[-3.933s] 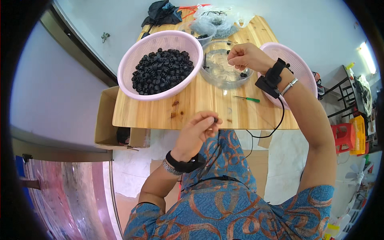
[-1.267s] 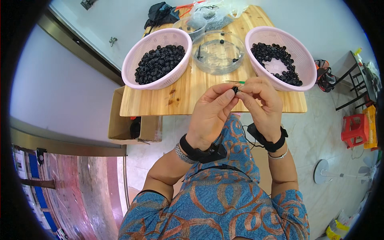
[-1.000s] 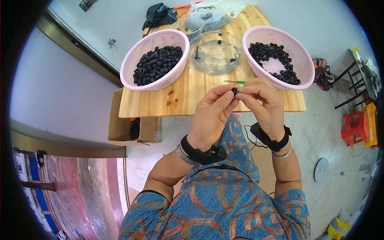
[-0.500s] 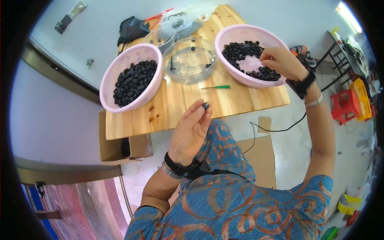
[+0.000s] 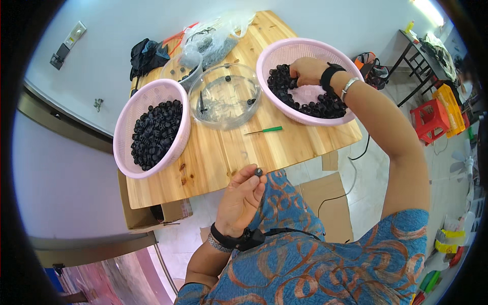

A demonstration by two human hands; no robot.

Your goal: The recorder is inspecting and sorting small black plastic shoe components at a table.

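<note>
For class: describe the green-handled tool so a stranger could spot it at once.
Start at the wooden table and find the round clear tub between the two pink baskets. On the wood between that tub and the table's near edge lies the slim tool, its thin shaft pointing left. Its green handle sets it apart from the baskets' black parts.

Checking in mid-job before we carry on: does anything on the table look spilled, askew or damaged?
Nothing looks spilled or plainly damaged; the piled black parts sit within the left pink basket and right pink basket. Mildly odd: the green-handled tool lies loose on the wooden table, outside any container.
</note>
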